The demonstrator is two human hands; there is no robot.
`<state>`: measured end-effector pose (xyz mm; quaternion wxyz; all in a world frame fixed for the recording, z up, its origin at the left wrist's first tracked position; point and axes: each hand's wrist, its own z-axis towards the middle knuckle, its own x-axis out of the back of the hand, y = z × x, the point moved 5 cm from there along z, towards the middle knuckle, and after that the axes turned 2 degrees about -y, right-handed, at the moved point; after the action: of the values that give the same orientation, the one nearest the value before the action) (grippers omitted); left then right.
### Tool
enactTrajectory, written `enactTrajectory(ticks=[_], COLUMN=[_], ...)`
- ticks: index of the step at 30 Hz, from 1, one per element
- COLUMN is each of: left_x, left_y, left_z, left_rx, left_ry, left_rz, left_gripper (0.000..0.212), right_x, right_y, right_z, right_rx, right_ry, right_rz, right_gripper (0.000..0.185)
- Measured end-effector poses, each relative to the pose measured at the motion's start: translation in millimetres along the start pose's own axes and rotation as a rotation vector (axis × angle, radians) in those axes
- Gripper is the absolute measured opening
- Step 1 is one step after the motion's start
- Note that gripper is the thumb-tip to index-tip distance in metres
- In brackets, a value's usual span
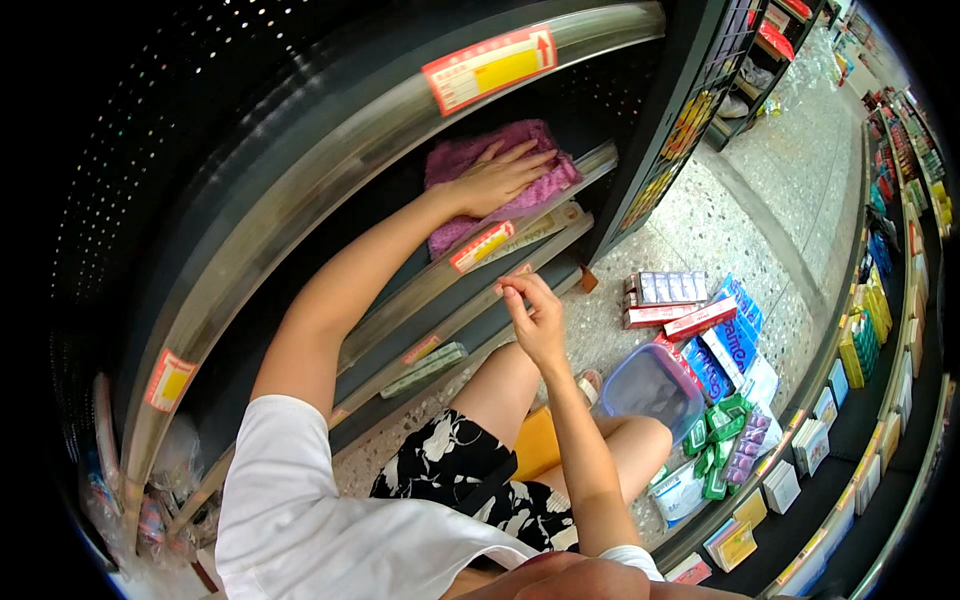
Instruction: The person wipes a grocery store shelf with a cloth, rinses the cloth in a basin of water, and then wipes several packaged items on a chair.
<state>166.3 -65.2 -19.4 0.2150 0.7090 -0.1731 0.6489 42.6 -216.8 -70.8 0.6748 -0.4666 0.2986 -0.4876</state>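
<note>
My left hand (506, 178) reaches into a dark metal shelf (397, 259) and holds a purplish-pink fluffy cloth (457, 161) against its surface. The palm faces down and the fingers are spread over the fabric. A clear label strip (544, 202) with a red and yellow price tag (482, 246) runs along the front edge. Lower down, my right hand (538, 319) hovers near the edge of another shelf level, its fingers curled in and nothing visible in them. A flat pale package (544, 231) lies on the level under the cloth.
On the speckled floor beside my knee sit a clear plastic tub (652, 390), stacked boxes (671, 289), blue packages (731, 337) and green packs (724, 431). A stocked shelf (832, 450) curves along the right. A dark upright panel (637, 135) ends the left shelving; a green carton (424, 370) lies low.
</note>
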Motion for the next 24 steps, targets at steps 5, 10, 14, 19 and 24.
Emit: enactTrajectory(ticks=[5,10,14,19,24], left_x=[4.9,2.1,-9.8,10.3,12.3], left_y=[-8.3,-32.3,-90.5,-109.7,-129.7], left_z=[62.9,89.8,81.3,59.7,13.0], left_rx=[0.028,0.090,0.142,0.307,0.485], left_ry=[-0.025,0.053,0.149,0.203,0.345], left_rz=[0.034,-0.069,-0.063,-0.161,-0.026], left_gripper=[0.049,0.049,0.050,0.052,0.053], right_x=[4.1,19.3,36.9,49.5,51.5], right_y=[9.1,12.7,-0.9,0.0,-4.8], right_z=[0.7,-1.1,-1.9,-5.6,-4.1], right_rx=[-0.055,-0.147,-0.061,-0.108,-0.039], right_ry=[0.003,0.021,0.050,0.058,0.051], right_rz=[0.039,0.084,-0.025,-0.071,-0.121], right_gripper=[0.013,0.014,0.012,0.013,0.014])
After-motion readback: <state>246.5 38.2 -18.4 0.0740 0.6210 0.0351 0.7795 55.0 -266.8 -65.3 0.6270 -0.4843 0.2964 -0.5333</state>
